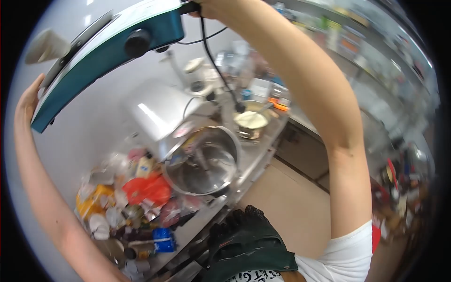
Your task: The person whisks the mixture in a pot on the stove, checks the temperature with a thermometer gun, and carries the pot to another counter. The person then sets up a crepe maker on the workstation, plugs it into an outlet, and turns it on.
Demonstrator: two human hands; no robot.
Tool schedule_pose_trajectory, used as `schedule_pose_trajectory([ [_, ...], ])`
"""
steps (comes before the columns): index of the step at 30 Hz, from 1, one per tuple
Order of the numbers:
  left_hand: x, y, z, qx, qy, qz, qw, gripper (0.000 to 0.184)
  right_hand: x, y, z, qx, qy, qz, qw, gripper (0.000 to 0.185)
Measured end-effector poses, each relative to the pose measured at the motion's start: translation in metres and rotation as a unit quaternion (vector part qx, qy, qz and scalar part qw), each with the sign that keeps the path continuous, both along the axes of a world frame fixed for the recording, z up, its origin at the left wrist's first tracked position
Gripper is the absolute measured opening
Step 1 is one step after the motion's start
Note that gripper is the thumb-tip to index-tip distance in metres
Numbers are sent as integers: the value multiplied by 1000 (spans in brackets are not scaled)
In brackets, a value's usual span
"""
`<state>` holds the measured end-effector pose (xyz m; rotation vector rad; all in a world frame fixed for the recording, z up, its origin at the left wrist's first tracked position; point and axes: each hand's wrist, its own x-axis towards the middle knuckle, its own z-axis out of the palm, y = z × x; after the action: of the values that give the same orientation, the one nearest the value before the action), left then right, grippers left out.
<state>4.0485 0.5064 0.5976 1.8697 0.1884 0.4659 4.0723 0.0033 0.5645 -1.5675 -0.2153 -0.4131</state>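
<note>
A long teal appliance (105,58) with a white top, a black knob and a hanging black cable is held up high at the upper left. My left hand (30,96) is closed on its lower left end. At its right end, near a black handle, is my right hand (206,8), mostly cut off by the top edge of the view, its fingers largely hidden. A translucent scoop-like piece (47,47) sticks out beside the appliance's far side.
Below, a counter (260,157) bears a large steel pot (202,162), a pan with pale contents (251,121), a blurred silver box (157,113) and bags, including a red one (148,188). Shelves (366,70) with goods stand at the right.
</note>
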Motion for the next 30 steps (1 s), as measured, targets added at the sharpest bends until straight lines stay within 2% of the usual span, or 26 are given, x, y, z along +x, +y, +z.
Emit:
schedule_pose_trajectory([
  [2, 34, -66, -11, 11, 10, -61, 998, 61, -21, -67, -13, -18, 4, -50, 999, 14],
  [4, 37, -160, -20, 57, 63, -95, 992, 59, -38, -138, -32, -31, 15, -100, 994, 14],
  [5, 32, -218, -32, 55, 44, -143, 987, 58, -48, -172, -42, -39, 24, -125, 991, 14],
  [6, 45, -261, -43, -171, 32, -180, 968, 56, -59, -208, -53, -45, 32, -152, 987, 14],
  [7, 56, -305, -54, -389, 26, -204, 898, 54, -74, -243, -64, -48, 37, -181, 982, 14],
  [9, 57, -394, -77, -106, 115, -253, 955, 38, -103, -315, -93, -34, 42, -248, 967, 11],
  [10, 58, -438, -88, 37, 140, -277, 950, 32, -119, -351, -108, -22, 42, -279, 959, 14],
  [12, 90, -518, -131, 31, 109, -301, 947, 33, -149, -422, -138, -6, 66, -346, 936, 16],
  [14, 85, -612, -180, -7, 109, -334, 936, 37, -180, -494, -167, -101, 59, -396, 911, 18],
  [16, 94, -698, -232, -27, 125, -368, 921, 39, -210, -555, -193, -116, 70, -418, 898, 22],
  [18, 78, -785, -263, -77, 201, -409, 887, 30, -227, -625, -226, -134, 96, -440, 883, 24],
  [20, 79, -895, -334, -38, 78, -464, 882, 21, -262, -724, -283, -137, 127, -474, 860, 29],
  [24, 47, -1032, -413, -53, 61, -474, 877, 15, -312, -826, -348, -157, 215, -489, 831, 27],
  [26, 60, -1081, -464, -88, 61, -502, 858, 12, -309, -866, -401, -174, 194, -528, 808, 26],
  [27, 56, -1113, -485, -101, 61, -503, 856, 12, -316, -883, -414, -172, 210, -540, 797, 24],
  [28, 55, -1140, -507, -116, 67, -505, 853, 15, -317, -907, -442, -123, 217, -535, 808, 21],
  [29, 48, -1168, -523, -107, 65, -498, 858, 17, -321, -941, -484, -124, 205, -554, 797, 19],
  [30, 43, -1191, -539, -96, 62, -488, 865, 21, -324, -945, -487, -140, 220, -568, 781, 18],
])
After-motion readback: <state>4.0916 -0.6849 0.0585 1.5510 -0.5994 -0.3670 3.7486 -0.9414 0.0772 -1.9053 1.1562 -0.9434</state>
